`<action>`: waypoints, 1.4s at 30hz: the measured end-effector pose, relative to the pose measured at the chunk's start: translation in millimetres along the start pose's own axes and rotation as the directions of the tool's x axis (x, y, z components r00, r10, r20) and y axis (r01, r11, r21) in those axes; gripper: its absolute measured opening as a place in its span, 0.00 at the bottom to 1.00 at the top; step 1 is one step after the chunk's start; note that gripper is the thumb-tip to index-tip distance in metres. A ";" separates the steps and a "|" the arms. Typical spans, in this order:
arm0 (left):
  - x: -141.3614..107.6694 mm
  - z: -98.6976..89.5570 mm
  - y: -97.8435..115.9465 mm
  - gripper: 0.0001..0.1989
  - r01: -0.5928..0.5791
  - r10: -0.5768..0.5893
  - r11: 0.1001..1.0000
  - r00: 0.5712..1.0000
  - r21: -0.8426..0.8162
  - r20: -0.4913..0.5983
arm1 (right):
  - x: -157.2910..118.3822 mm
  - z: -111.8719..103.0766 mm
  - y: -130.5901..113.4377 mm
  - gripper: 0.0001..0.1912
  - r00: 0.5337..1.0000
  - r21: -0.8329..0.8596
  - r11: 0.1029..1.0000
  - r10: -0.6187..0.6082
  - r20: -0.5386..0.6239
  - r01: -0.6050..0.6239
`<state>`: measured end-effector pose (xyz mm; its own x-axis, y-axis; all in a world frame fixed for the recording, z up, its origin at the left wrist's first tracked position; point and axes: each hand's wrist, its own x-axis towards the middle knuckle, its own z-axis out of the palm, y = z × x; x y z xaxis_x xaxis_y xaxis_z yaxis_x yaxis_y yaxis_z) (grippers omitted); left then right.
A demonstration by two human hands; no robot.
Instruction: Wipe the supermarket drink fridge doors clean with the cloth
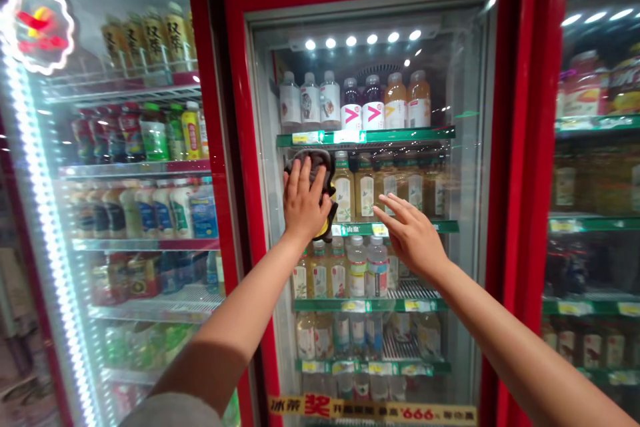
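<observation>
My left grip (305, 203) lies flat with spread fingers, pressing the cloth (324, 159) under it against the glass (467, 167). My right grip (413, 233) is open and empty, to its right. The cloth covers only a small part; how much glass is done or left, I cannot tell.

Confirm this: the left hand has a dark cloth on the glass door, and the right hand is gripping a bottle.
Wrong about the right hand: the head view shows it open and empty. The left hand does have a dark cloth on the glass door.
</observation>
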<state>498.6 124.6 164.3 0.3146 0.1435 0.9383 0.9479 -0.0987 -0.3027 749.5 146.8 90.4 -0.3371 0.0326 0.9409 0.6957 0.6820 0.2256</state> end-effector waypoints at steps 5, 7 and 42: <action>-51.9 -4.9 -5.4 0.35 -0.167 0.166 0.986 0.984 0.014 0.071 | 5.7 12.1 -13.7 0.24 1.000 0.022 1.000 0.002 -0.011 -0.002; -51.1 -5.7 -7.4 0.33 -0.260 0.257 0.966 0.960 0.011 0.114 | 16.2 16.2 -22.2 0.24 1.000 0.034 0.999 -0.024 -0.016 0.024; -80.0 -42.9 -74.2 0.33 0.235 -0.246 0.961 0.967 0.148 0.062 | 53.4 52.6 -102.5 0.21 0.994 0.150 0.983 -0.095 -0.047 0.101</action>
<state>401.0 78.2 118.9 0.0741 0.2240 0.9718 0.9919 0.0846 -0.0951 626.8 117.0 104.3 -0.3717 -0.0667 0.9259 0.5548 0.7837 0.2792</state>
